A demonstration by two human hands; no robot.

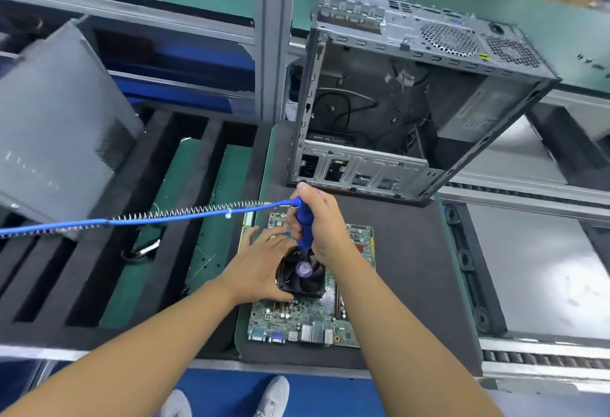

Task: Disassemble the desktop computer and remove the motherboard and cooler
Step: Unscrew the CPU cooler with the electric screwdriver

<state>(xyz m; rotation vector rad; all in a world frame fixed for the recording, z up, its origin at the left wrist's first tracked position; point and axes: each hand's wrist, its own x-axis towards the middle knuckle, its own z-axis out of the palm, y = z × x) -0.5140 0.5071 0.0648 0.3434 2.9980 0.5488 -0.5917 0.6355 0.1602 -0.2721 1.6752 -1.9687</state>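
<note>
A green motherboard [307,317] lies flat on a dark mat [406,284], outside the grey computer case [412,93]. A black cooler fan [302,276] with a purple hub label sits on the board. My left hand [260,265] rests against the cooler's left side, fingers spread over the board. My right hand [321,222] grips a blue electric screwdriver [304,228] held upright, its tip down at the cooler's far corner. The tip itself is hidden by the fan and my fingers.
The screwdriver's blue coiled cable [148,217] stretches off to the left. The open case stands behind the board with loose black cables inside. A grey side panel [56,126] leans at the left over black foam slots [82,271]. Conveyor rollers [528,359] run at the right.
</note>
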